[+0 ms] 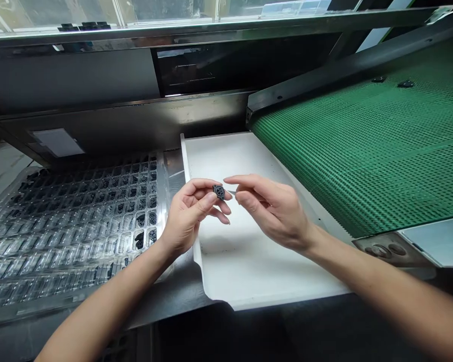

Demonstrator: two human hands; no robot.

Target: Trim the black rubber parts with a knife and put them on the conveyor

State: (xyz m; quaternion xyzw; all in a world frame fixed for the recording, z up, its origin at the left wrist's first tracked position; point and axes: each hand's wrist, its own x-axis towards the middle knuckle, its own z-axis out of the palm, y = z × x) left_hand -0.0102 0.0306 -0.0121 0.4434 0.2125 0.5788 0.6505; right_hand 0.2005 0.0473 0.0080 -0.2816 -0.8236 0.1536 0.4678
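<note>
My left hand [191,211] pinches a small black round part [219,191], with a spoked pattern on its face, between thumb and fingers above the white tray [226,271]. Close on its right, my right hand [275,208] is closed, its index finger stretched toward the part. A thin, pointed grey sliver [231,192] juts from near the right thumb toward the black part. What the rest of it looks like is hidden in the fingers.
On the left lies a clear plastic tray [98,226] with rows of pockets, several holding black parts. A green mesh conveyor belt [377,146] runs at right, carrying two dark pieces [405,84]. A metal-framed machine [211,113] stands behind.
</note>
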